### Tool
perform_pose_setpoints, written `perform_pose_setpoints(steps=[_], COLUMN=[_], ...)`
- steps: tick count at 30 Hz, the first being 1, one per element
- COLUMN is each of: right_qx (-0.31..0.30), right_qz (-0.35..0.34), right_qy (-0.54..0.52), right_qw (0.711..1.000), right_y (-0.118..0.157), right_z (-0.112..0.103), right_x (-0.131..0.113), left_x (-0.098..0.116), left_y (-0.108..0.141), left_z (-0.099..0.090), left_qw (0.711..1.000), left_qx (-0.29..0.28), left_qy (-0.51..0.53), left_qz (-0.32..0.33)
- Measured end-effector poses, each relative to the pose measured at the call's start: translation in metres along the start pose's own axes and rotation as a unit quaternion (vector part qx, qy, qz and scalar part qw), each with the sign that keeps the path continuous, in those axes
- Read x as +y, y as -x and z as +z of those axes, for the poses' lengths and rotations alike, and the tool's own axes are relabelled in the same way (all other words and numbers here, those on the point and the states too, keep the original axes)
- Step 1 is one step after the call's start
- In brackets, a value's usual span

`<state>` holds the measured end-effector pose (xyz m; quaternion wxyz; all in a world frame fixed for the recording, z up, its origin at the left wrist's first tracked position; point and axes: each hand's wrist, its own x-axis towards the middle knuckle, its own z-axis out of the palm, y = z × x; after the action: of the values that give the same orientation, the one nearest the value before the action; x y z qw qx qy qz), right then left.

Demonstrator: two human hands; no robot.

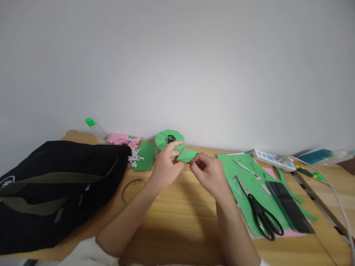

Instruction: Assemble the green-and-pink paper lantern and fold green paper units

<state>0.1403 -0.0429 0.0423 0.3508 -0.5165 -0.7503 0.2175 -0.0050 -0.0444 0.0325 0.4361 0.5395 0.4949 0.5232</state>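
Note:
A small folded piece of green paper (187,155) is held between my two hands above the wooden table. My left hand (167,164) pinches its left end, with the index finger stretched out over the top. The fingertips of my right hand (208,171) are closed on its right end. Just behind my left hand, a ring of folded green paper (162,140) with a dark centre stands near the wall; my fingers hide its lower right part.
A black bag (91,159) lies at the left, beside white paper scraps (134,158), a green card (145,157) and pink folded paper (122,139). Black-handled scissors (259,212), a phone (290,207) and green sheets (233,166) lie right, before a power strip (273,159).

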Motion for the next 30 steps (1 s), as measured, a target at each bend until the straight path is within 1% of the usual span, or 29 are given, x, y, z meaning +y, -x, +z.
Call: perform_pose_setpoints(steps=[4, 7, 10, 14, 18, 22, 25, 30], right_qx=[-0.009, -0.015, -0.011, -0.008, 0.001, 0.003, 0.01, 0.023], right_qz=[0.002, 0.007, 0.005, 0.006, 0.012, 0.025, 0.032, 0.039], right_qy=[-0.072, -0.07, -0.049, -0.021, 0.0, -0.033, -0.062, -0.078], right_qw=[0.997, 0.997, 0.999, 1.0, 1.0, 0.999, 0.997, 0.996], right_y=[0.001, 0.0, -0.001, -0.002, -0.003, -0.003, -0.003, -0.003], right_z=[-0.003, -0.003, -0.002, 0.001, 0.002, 0.002, 0.002, 0.002], right_x=[0.002, 0.002, 0.002, 0.002, 0.0, 0.0, 0.002, 0.004], left_x=[0.006, 0.008, 0.009, 0.009, 0.005, 0.0, -0.003, -0.005], left_y=[-0.003, -0.003, -0.002, 0.0, -0.003, -0.005, -0.006, -0.006], left_z=[-0.003, -0.003, -0.002, -0.001, -0.001, 0.0, 0.001, 0.001], left_qw=[0.995, 0.993, 0.995, 0.997, 0.998, 0.998, 0.997, 0.996], left_qx=[-0.023, -0.028, -0.014, -0.004, -0.01, -0.017, -0.012, -0.01], left_qy=[0.076, 0.089, 0.076, 0.032, 0.034, 0.066, 0.076, 0.085], left_qz=[-0.055, -0.07, -0.068, -0.068, -0.051, -0.017, -0.012, -0.011])
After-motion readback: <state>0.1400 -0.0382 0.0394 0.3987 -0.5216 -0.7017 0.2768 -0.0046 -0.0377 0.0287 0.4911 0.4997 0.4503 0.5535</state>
